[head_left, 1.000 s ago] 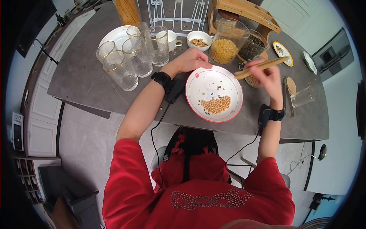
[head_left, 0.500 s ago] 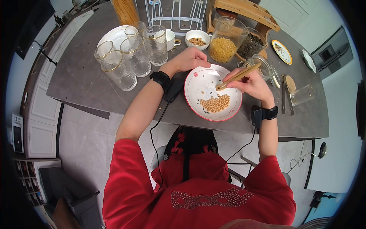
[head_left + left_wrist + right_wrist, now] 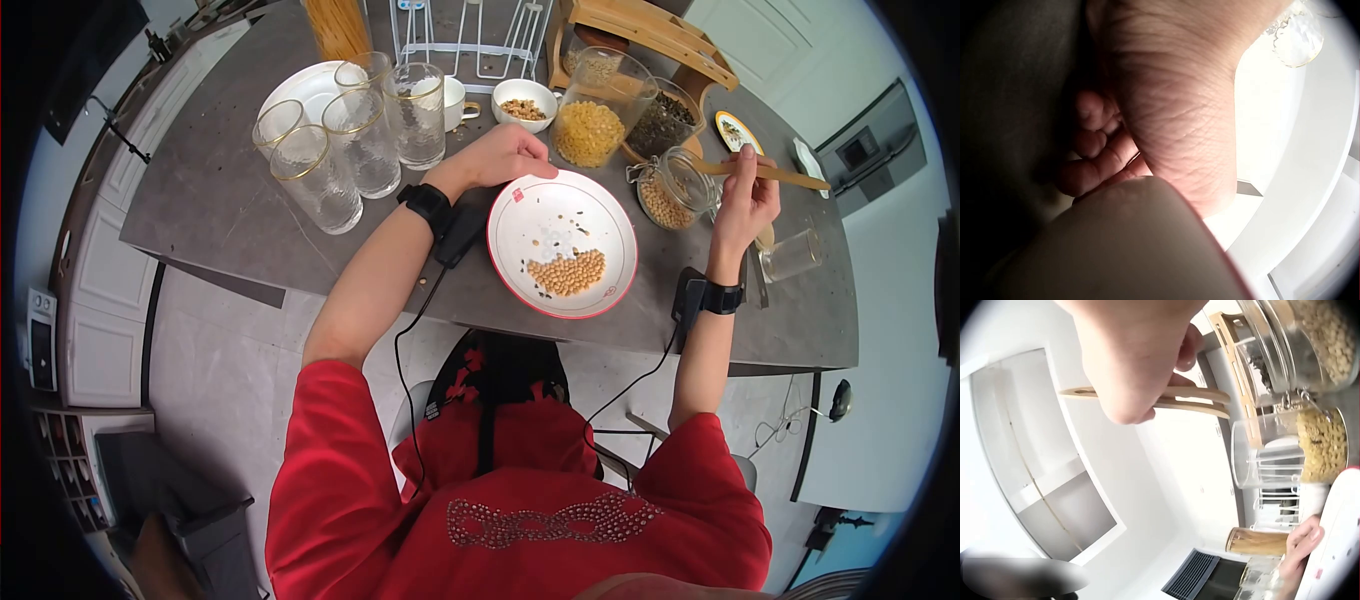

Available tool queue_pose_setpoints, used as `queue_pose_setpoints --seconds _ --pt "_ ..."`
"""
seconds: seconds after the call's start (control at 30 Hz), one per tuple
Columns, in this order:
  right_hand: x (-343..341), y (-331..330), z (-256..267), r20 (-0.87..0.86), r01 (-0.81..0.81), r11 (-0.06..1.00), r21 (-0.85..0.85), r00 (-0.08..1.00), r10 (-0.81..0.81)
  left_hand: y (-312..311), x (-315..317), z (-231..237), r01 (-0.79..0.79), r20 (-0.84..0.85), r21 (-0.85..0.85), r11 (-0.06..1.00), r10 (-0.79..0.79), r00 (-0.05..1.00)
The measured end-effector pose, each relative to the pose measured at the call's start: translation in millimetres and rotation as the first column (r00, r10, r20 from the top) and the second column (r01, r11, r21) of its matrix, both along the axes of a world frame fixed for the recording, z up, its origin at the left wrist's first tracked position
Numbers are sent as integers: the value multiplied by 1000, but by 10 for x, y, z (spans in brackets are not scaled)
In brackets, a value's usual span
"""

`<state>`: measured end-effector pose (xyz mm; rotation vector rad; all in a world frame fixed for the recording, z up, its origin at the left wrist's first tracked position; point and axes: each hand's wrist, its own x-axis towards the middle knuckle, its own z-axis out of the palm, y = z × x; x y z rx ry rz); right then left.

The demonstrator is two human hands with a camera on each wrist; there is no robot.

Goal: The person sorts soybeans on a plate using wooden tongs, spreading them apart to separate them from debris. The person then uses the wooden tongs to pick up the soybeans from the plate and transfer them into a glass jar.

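Note:
A white plate with a red rim bears a heap of pale round beans and scattered dark seeds and bits. My left hand grips its far left rim; in the left wrist view several fingers curl by the plate's edge. Wooden tongs are pinched in my right hand, right of the plate. Their tips reach the mouth of a glass clip-top jar of similar beans, tilted beside the plate. In the right wrist view the tong tips stand slightly apart with nothing visible between them.
Several gold-rimmed glasses stand at left. Behind the plate are a bowl of nuts, a container of yellow pasta and a jar of dark seeds. An empty glass lies at right, near the table edge.
My right hand went in over the plate with the tongs half a second ago, then moved back right to the jar's mouth. The left hand keeps its place on the rim.

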<state>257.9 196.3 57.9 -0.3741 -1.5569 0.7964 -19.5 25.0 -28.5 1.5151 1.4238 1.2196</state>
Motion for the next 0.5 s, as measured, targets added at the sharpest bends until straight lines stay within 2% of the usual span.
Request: queue_pose_setpoints --seconds 0.03,0.1,0.13,0.2,0.23,0.3,0.33,0.4,0.5 --pt "-23 3 3 -41 12 1000 18 999 -11 2 -2 -10 -2 -8 14 1000 3 1000" --pt "-16 -71 10 -6 -38 999 0 999 38 5 -25 1 -13 -16 29 999 13 1000" --pt "-12 -131 22 86 -198 979 -48 976 201 2 -19 4 -12 -19 20 1000 13 1000" --pt "1 -239 17 273 -454 881 -132 838 472 -27 -5 7 -11 -24 6 1000 12 1000" --pt "-6 -302 23 270 -453 882 -131 840 471 -37 1 21 -5 -9 4 1000 5 1000" --pt "-58 -406 66 634 -527 832 -173 588 503 -28 -2 50 2 -2 8 1000 -2 1000" --pt "-83 -400 66 632 -529 832 -168 589 503 -24 -1 42 -4 3 13 1000 4 1000" --pt "-95 -400 24 776 -549 817 -178 433 459 -33 7 23 -12 17 14 1000 11 1000" --pt "-103 -432 12 757 -574 789 -221 410 510 -28 14 24 -6 -7 0 1000 6 1000"
